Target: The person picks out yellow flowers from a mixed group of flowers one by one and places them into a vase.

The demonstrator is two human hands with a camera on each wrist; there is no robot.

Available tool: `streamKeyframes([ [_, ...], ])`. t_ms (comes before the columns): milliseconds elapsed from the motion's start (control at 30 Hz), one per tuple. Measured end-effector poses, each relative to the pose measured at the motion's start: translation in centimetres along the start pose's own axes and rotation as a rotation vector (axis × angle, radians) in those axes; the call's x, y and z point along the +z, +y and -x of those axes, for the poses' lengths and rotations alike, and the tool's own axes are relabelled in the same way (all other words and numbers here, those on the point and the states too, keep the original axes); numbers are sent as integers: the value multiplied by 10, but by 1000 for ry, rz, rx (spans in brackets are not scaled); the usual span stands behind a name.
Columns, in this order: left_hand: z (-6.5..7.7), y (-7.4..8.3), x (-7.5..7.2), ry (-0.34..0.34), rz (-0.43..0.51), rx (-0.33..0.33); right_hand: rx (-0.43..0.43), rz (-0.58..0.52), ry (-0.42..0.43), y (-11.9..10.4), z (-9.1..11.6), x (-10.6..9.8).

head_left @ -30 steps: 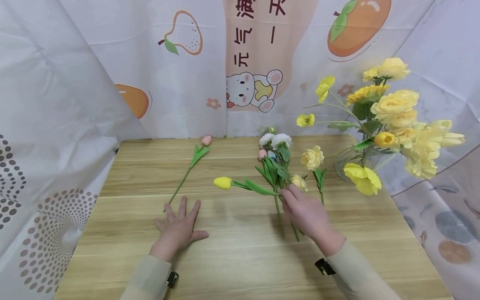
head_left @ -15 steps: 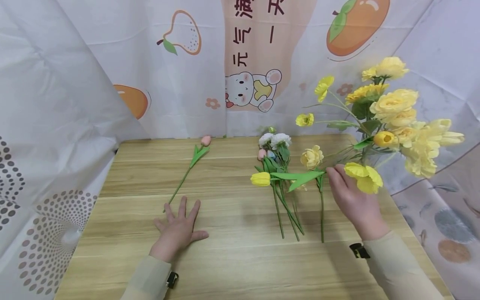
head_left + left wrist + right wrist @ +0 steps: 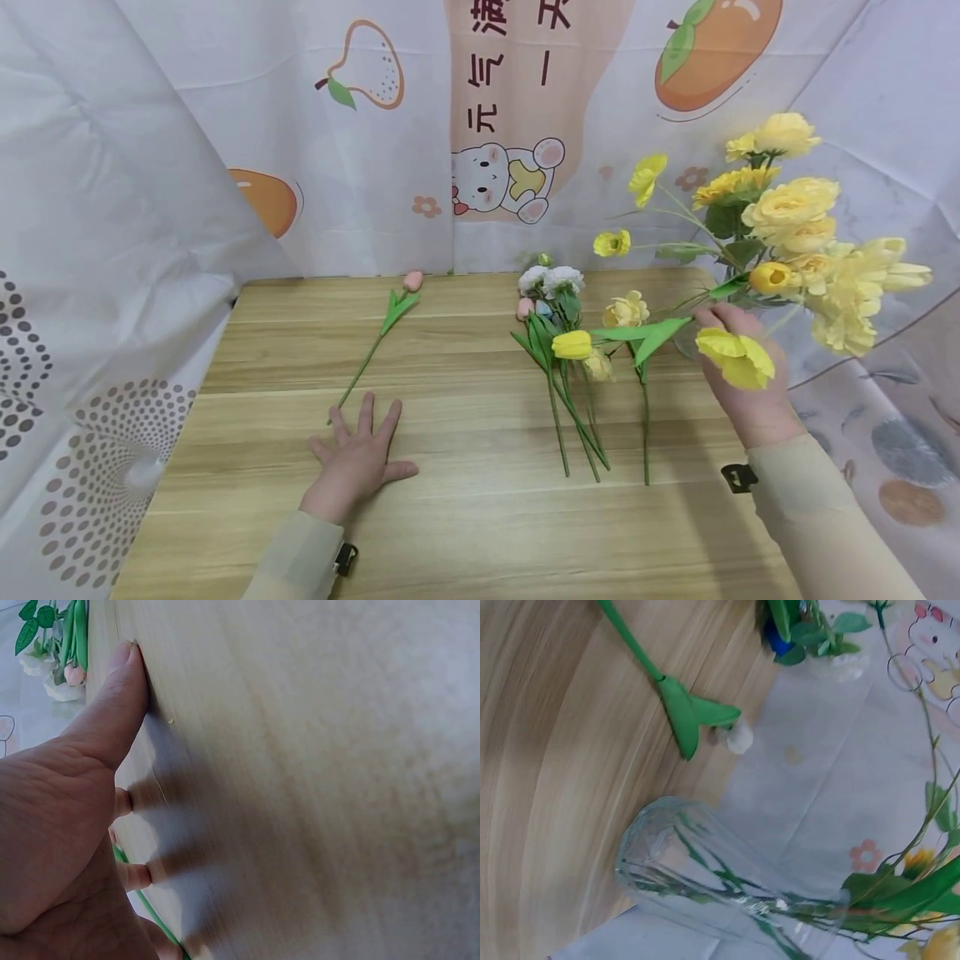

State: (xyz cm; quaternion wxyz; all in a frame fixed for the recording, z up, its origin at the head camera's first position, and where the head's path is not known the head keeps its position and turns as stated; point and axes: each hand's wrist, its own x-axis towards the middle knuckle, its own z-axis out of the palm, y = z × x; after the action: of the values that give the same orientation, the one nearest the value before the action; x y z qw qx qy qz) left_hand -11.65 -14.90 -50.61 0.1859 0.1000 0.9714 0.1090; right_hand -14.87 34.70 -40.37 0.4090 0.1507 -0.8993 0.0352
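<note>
My right hand (image 3: 750,408) pinches the stem of a yellow tulip (image 3: 572,345), whose bloom points left above the flowers on the table. It is close in front of the clear glass vase (image 3: 656,840), partly behind a yellow poppy (image 3: 735,358) that leans out of it. Yellow blooms (image 3: 791,212) fill the vase, and their stems show through the glass in the right wrist view. My left hand (image 3: 356,462) rests on the wooden table with its fingers spread, its fingertips near the stem of a pink tulip (image 3: 412,282).
A loose bunch with white flowers (image 3: 562,282) lies at the table's right centre, stems toward me. Beside it is a single green-stemmed flower (image 3: 679,720) with a pale bloom. A printed curtain (image 3: 337,167) hangs along the table's back edge.
My right hand has carried the yellow tulip rightward from over the bunch to the vase, slowing in the last half second. The left hand has stayed in place.
</note>
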Motion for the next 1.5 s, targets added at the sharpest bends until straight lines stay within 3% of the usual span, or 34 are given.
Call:
streamKeyframes([
  [133,-1,-1,1,-9,-1,-4,-19,-9,115,13,2,3],
  [200,-2,-1,1,-7,0,-1,7,-31,126,18,0,3],
  [300,-4,-1,2,-3,4,3,129,-53,69,25,-6,2],
  [467,-5,-1,2,-5,4,7,409,-43,-115,38,-15,-1],
  [600,-5,0,2,-9,3,9,529,6,-176,50,-13,2],
  [700,-4,2,1,-13,5,12,574,34,-163,57,-5,7],
  [900,-4,3,2,-10,-5,16,522,90,-83,68,14,13],
  [1100,-4,3,2,-12,-7,9,572,69,-162,72,23,9],
  [1200,-5,3,3,-11,-6,7,586,37,-152,70,22,9],
  [1500,-3,-3,5,-14,-11,-16,348,10,-86,52,8,11],
])
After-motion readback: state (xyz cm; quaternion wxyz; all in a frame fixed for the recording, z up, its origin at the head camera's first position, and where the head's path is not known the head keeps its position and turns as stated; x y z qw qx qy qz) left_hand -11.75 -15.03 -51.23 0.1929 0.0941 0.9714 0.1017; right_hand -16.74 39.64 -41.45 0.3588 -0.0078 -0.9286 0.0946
